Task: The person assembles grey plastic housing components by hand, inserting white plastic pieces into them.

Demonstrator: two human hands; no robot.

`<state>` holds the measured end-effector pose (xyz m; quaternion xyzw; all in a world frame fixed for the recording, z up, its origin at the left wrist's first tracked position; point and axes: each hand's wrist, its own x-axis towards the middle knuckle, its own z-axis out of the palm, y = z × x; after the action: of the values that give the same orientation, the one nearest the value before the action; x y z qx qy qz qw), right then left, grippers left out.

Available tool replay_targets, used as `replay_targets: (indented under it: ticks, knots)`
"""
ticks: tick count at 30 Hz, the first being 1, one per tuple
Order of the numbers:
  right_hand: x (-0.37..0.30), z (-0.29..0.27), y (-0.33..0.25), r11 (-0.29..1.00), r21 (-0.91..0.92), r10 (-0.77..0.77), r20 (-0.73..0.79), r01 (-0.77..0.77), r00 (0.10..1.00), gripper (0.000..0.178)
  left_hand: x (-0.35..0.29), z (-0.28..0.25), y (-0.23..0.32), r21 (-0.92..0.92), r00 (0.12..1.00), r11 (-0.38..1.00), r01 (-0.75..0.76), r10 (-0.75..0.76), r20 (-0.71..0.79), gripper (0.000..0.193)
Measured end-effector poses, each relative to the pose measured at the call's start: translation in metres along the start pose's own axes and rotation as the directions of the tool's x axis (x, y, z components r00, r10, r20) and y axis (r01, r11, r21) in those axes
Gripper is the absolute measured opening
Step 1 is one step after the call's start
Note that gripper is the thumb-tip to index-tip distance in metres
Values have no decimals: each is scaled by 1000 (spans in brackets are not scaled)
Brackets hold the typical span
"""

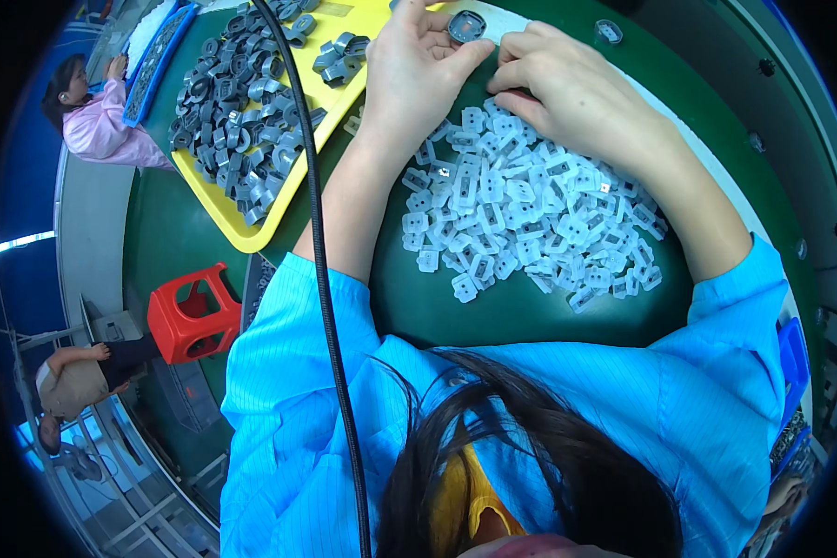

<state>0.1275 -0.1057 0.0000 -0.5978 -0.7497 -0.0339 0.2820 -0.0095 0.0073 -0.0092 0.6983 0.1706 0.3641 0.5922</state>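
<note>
My left hand (420,70) pinches a small dark grey plastic housing (467,27), rounded with an open recess, between thumb and fingers at the far edge of the table. Close beside it on the right, my right hand (567,88) is closed, its fingers curled and pressed together; whatever they hold is hidden. Under and nearer than both hands spreads a heap of translucent white plastic pieces (521,209) on the green tabletop (437,321). Some of these pieces carry small dark or metallic spots. My right wrist passes over the heap's far right side.
Left of my arm, a yellow tray (246,240) holds many grey plastic housings (251,121). A black cable (318,223) hangs across the view. Farther left are a blue tray (139,102), a red stool (195,316) and two people. One loose translucent part (608,32) lies at the far right.
</note>
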Motion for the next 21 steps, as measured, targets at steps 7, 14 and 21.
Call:
replay_targets:
  ticks: [7, 14, 21]
  knots:
    - [10, -30, 7, 859, 262, 307, 424, -439, 852, 18, 1, 5, -11, 340, 996, 937, -82, 90, -7, 32]
    - [15, -21, -6, 855, 387, 448, -215, -345, 868, 13, -5, 16, -2, 444, 991, 889, -109, 130, -17, 36]
    - [11, -18, 7, 901, 293, 382, -183, -320, 906, 18, -7, 19, 3, 493, 969, 843, -217, 248, 3, 37]
